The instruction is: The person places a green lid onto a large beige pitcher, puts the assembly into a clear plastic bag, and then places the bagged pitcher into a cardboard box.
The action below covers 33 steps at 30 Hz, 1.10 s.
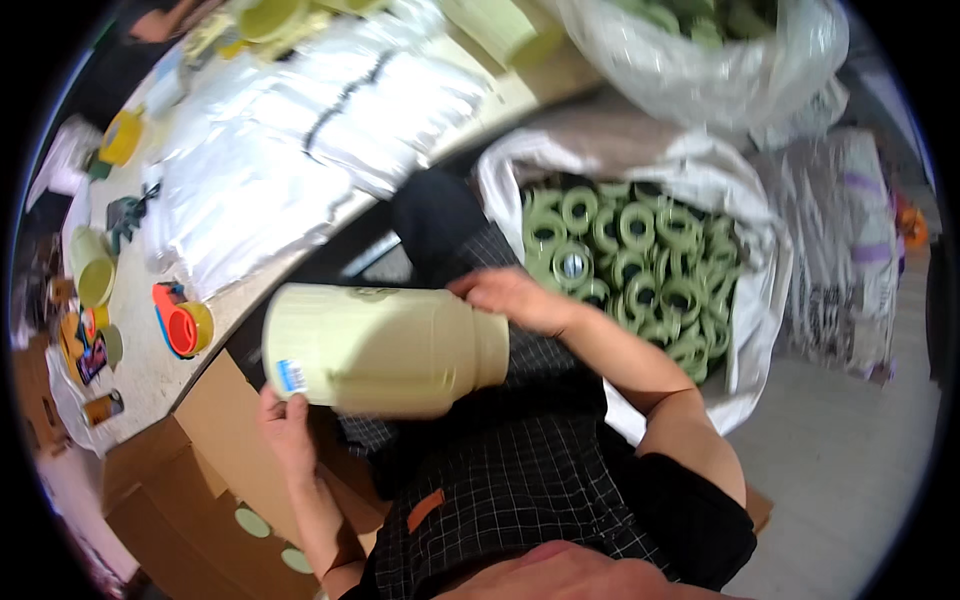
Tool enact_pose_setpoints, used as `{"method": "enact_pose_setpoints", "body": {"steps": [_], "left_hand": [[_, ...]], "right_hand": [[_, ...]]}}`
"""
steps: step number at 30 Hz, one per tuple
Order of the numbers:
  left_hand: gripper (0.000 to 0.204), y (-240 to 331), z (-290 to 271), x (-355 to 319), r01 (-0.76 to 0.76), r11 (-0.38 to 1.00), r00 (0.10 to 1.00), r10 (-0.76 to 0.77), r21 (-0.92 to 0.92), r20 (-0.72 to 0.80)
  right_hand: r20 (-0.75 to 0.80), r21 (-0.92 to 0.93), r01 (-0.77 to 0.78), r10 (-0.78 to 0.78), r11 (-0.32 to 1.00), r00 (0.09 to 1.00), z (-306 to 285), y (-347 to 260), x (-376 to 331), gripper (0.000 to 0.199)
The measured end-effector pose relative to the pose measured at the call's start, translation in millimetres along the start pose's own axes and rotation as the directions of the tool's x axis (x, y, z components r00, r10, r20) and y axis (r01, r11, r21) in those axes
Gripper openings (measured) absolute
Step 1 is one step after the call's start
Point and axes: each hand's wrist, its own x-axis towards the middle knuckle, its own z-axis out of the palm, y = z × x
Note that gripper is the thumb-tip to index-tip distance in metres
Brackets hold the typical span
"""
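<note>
A large pale green plastic container [370,345] lies sideways above my lap, its narrower neck pointing right. It has a small blue-and-white sticker [291,376] near its wide left end. My left hand [288,428] grips the lower edge of that end, thumb beside the sticker. My right hand [515,298] is on top of the neck end, fingers curled over it; some fingertips are hidden. To the right of my right arm, a white sack [755,290] stands full of green plastic rings [640,270].
The table [150,375] on the left bears stacked clear plastic bags [270,170], a red tape dispenser [177,320] and more green containers [92,265]. Below is an open cardboard box [160,510]. A clear bag [690,85] of green parts stands top right. Another person's arm [160,22] shows top left.
</note>
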Motion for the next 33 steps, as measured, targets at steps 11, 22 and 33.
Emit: {"method": "enact_pose_setpoints", "body": {"steps": [11, 22, 33], "left_hand": [[0.032, 33, 53, -6, 0.301, 0.953, 0.949, -0.295, -0.039, 0.111], [0.032, 49, 99, 14, 0.402, 0.901, 0.903, -0.42, -0.163, -0.092], [0.047, 47, 112, 25, 0.32, 0.921, 0.945, -0.328, -0.222, -0.001]], "right_hand": [[-0.807, 0.0, -0.775, 0.458, 0.632, 0.374, -176, 321, -121, 0.052], [-0.783, 0.082, -0.893, 0.583, 0.442, 0.217, -169, 344, 0, 0.097], [-0.235, -0.283, 0.594, -0.655, 0.753, 0.718, -101, 15, -44, 0.084]]}}
